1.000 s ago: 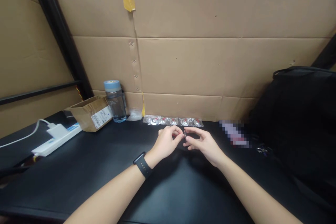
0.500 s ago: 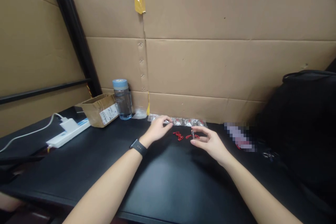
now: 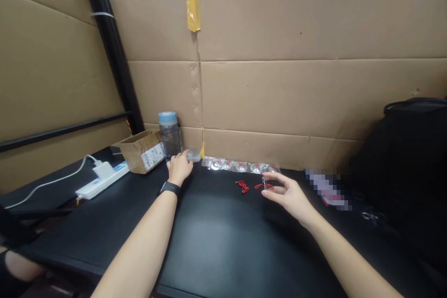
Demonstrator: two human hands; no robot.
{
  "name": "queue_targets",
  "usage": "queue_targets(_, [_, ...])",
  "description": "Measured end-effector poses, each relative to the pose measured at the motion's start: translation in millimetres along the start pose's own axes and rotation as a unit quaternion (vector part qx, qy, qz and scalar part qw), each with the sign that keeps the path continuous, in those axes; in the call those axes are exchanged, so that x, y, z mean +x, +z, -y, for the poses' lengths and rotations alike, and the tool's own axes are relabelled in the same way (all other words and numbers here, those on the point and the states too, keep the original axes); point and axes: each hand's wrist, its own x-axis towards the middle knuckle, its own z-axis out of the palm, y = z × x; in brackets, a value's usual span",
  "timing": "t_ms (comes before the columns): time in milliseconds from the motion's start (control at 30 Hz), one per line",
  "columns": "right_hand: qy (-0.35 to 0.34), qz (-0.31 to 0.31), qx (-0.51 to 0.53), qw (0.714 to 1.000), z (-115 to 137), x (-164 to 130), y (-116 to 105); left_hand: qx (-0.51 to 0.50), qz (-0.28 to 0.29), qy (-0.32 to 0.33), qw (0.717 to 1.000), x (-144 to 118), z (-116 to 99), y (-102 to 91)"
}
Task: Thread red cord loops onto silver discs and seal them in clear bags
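Note:
My right hand (image 3: 288, 195) pinches a small, shiny round metal piece (image 3: 264, 183) on edge between thumb and fingers, just above the black table. A red cord (image 3: 259, 186) shows beside that piece; whether it is tied to it, I cannot tell. Just left of it lies another bunched red cord (image 3: 242, 186). At the back left, my left hand (image 3: 179, 168), with a dark watch on the wrist, reaches to a small pile of clear plastic bags (image 3: 193, 155). Its fingers are bent and apart at the pile's near edge, and no bag is lifted.
Along the cardboard wall (image 3: 251, 102) runs a row of clear packets (image 3: 240, 166) with round metal pieces inside. A water bottle (image 3: 170, 137), a cardboard box (image 3: 139, 158) and a power strip (image 3: 104, 179) stand on the left. A black bag (image 3: 401, 172) fills the right side.
My left hand has moved left from the row of packets to the plastic bags. My right hand keeps its hold on the metal piece. The view has shifted slightly.

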Motion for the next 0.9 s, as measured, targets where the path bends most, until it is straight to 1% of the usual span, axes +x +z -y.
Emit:
queue_targets(233, [0.006,0.005,-0.002,1.000,-1.3,-0.8,-0.4,-0.002,-0.018,-0.012,1.000,-6.2,-5.0,-3.4])
queue_targets(433, [0.000,0.008,-0.010,1.000,-0.9,-0.1,-0.7,-0.016,-0.012,-0.021,1.000,-2.8,-9.1,-7.1])
queue_targets(500, [0.000,0.009,-0.013,1.000,0.7,-0.4,-1.6,-0.018,-0.014,-0.025,0.999,-1.7,-9.4,-13.7])
queue_targets(567, [0.001,0.008,-0.013,1.000,2.3,-0.6,-2.8,-0.020,-0.030,-0.023,0.999,-2.6,-10.2,-23.6])
queue_targets(700, [-0.002,-0.001,-0.006,1.000,4.6,-0.1,-4.9,-0.029,-0.110,0.013,0.993,-9.8,-15.2,-46.3])
queue_targets(767, [-0.005,-0.008,-0.003,1.000,5.7,0.2,-6.2,-0.028,-0.137,0.029,0.990,-13.8,-19.6,-56.0])
queue_targets(833, [-0.008,-0.013,-0.002,1.000,7.3,0.2,-8.4,-0.026,-0.142,0.056,0.988,-17.3,-25.7,-64.2])
queue_targets(900, [-0.010,-0.019,0.003,1.000,9.3,0.2,-11.7,-0.038,-0.119,0.107,0.986,-21.0,-34.4,-70.8])
